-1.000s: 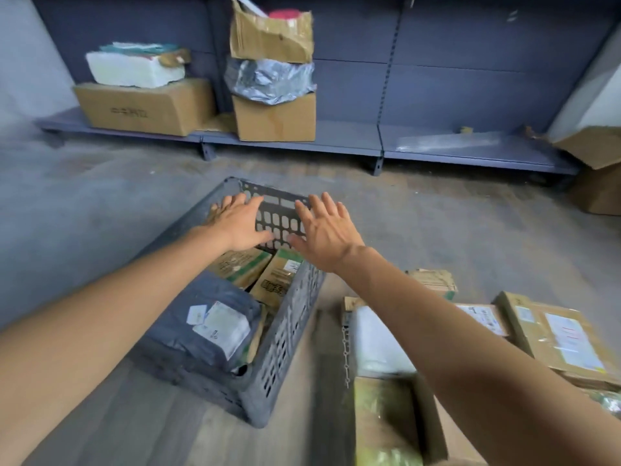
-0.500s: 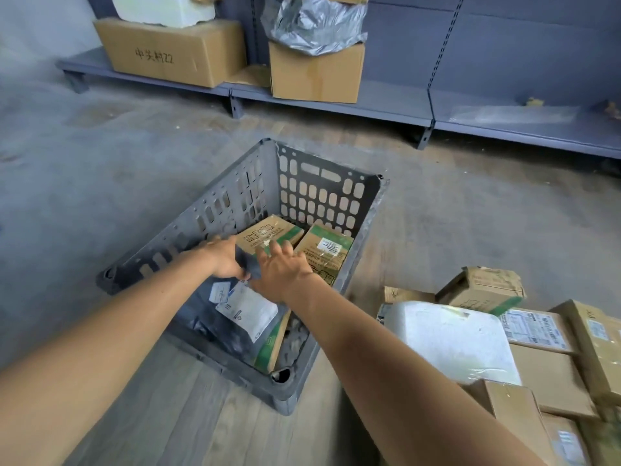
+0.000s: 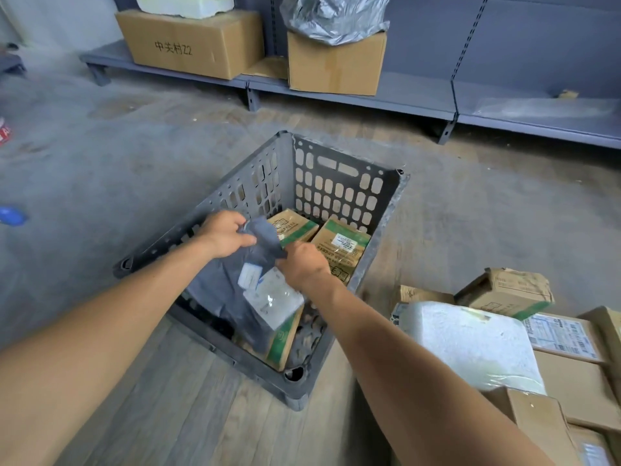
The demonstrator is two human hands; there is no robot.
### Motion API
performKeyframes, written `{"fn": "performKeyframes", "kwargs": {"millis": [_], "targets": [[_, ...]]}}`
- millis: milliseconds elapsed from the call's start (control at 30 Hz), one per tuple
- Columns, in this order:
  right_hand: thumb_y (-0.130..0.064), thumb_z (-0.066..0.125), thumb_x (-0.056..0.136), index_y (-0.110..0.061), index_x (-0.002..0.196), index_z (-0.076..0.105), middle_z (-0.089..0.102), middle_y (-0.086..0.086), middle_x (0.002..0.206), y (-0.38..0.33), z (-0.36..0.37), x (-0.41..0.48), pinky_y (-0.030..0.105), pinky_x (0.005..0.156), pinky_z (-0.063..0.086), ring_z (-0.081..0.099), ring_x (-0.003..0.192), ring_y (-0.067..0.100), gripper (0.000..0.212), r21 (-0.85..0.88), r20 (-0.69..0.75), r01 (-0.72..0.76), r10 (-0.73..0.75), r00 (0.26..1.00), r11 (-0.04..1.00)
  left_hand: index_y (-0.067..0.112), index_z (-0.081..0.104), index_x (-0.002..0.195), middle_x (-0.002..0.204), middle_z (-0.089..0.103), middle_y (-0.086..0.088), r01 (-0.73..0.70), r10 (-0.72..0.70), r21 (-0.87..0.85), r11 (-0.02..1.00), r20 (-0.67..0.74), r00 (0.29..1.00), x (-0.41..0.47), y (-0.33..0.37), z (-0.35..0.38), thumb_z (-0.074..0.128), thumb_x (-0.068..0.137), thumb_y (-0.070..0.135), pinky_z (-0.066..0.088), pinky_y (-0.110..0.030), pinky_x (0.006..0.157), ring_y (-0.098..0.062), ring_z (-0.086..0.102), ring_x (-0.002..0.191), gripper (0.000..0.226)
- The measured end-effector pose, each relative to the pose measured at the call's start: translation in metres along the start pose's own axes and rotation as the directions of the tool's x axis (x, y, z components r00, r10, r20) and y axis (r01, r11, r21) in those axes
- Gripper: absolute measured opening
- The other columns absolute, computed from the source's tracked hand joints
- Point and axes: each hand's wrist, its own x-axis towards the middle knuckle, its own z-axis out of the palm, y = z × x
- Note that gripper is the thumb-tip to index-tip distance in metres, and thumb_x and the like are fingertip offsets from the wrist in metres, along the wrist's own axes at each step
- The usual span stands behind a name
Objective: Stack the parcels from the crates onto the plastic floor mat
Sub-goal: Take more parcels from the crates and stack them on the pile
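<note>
Both hands grip a grey poly mailer bag (image 3: 232, 290) inside the grey plastic crate (image 3: 379, 237): left hand (image 3: 223, 235) at its top edge, right hand (image 3: 304, 265) beside the labels. Green-striped cardboard boxes (image 3: 339, 250) lie beneath it.

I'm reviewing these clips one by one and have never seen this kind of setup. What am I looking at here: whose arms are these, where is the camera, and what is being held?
There is no machine here: a person wears a wide-angle camera on the head, looking forward and down, so the two bare arms coming in from the bottom are their own. The left hand and right hand both grip a grey plastic mailer bag with white labels, inside a dark grey slotted crate that stands on the floor. Under and behind the bag lie cardboard parcels with green stripes. To the right of the crate is a pile of parcels, including a white wrapped one. At the back, a low grey shelf holds bigger cartons.
</note>
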Motion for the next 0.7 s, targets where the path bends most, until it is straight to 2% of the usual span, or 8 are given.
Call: {"fn": "performKeyframes", "kwargs": {"millis": [67,200,267,400,467,533,600,700], "targets": [[-0.031,0.052,0.1,-0.003,0.123,0.057,0.064,0.015,0.115,0.008,-0.021,-0.006,0.035,0.086,0.054,0.064,0.104,0.031,0.037,0.104,-0.101,-0.015,0.026,0.995,0.994,0.008,0.069,0.094,0.081,0.064,-0.005,-0.083,0.079,-0.045,0.996,-0.091,0.993,0.0,0.028,-0.013,0.081,0.08,0.02,0.044,-0.03,0.073,-0.019,0.056,0.076,0.022],[-0.027,0.053,0.099,-0.009,0.109,0.065,0.067,0.01,0.096,0.027,-0.073,-0.028,0.035,0.075,0.052,0.065,0.087,0.028,0.024,0.371,-0.306,0.058,0.063,0.95,0.927,0.015,0.069,0.117,0.1,0.069,-0.004,-0.28,0.264,-0.06,0.958,-0.197,0.944,-0.003,0.094,-0.046,0.08,0.081,0.026,0.052,-0.033,0.093,-0.019,0.064,0.088,0.04],[-0.026,0.054,0.098,-0.008,0.102,0.065,0.066,0.008,0.091,0.041,-0.101,-0.041,0.031,0.07,0.046,0.059,0.079,0.025,0.021,0.409,-0.444,0.111,0.091,0.892,0.906,0.016,0.065,0.124,0.111,0.068,-0.006,-0.366,0.365,0.04,0.93,-0.236,0.901,-0.01,0.123,-0.062,0.076,0.085,0.031,0.048,-0.034,0.098,-0.022,0.064,0.101,0.044],[-0.026,0.053,0.098,-0.012,0.076,0.054,0.058,0.002,0.071,0.082,-0.153,-0.074,0.031,0.06,0.037,0.051,0.068,0.024,0.026,0.525,-0.632,0.197,0.223,0.742,0.828,0.014,0.048,0.142,0.14,0.049,-0.015,-0.437,0.478,0.194,0.878,-0.366,0.798,-0.032,0.175,-0.069,0.061,0.095,0.041,0.032,-0.038,0.109,-0.034,0.041,0.132,0.056],[-0.027,0.053,0.098,-0.014,0.071,0.047,0.052,-0.002,0.063,0.101,-0.173,-0.096,0.035,0.057,0.038,0.049,0.062,0.022,0.031,0.532,-0.712,0.254,0.265,0.65,0.808,0.016,0.028,0.153,0.156,0.033,-0.011,-0.424,0.387,-0.003,0.906,-0.402,0.83,-0.05,0.204,-0.055,0.05,0.099,0.047,0.026,-0.039,0.114,-0.029,0.03,0.142,0.066],[-0.026,0.054,0.098,-0.016,0.066,0.04,0.044,-0.006,0.058,0.117,-0.189,-0.12,0.032,0.054,0.033,0.039,0.053,0.01,0.036,0.528,-0.767,0.306,0.29,0.572,0.792,0.016,0.017,0.157,0.161,0.025,-0.007,-0.336,0.219,-0.377,0.863,-0.321,0.921,-0.067,0.238,-0.035,0.042,0.099,0.056,0.024,-0.039,0.117,-0.025,0.026,0.146,0.075],[-0.026,0.055,0.098,-0.019,0.063,0.034,0.037,-0.01,0.055,0.132,-0.201,-0.146,0.026,0.051,0.028,0.031,0.05,0.008,0.041,0.515,-0.803,0.353,0.296,0.517,0.781,0.025,0.033,0.153,0.155,0.04,-0.003,-0.123,0.103,-0.713,0.69,-0.071,0.992,-0.083,0.27,-0.016,0.039,0.09,0.075,0.032,-0.041,0.114,-0.024,0.041,0.139,0.081],[-0.027,0.054,0.098,-0.017,0.064,0.032,0.033,-0.009,0.056,0.159,-0.214,-0.187,0.026,0.053,0.026,0.026,0.055,0.009,0.041,0.483,-0.843,0.382,0.299,0.448,0.788,0.032,0.062,0.132,0.13,0.066,-0.003,0.065,0.166,-0.878,0.473,0.162,0.973,-0.106,0.303,0.01,0.045,0.073,0.089,0.047,-0.048,0.103,-0.024,0.065,0.114,0.083]]}}
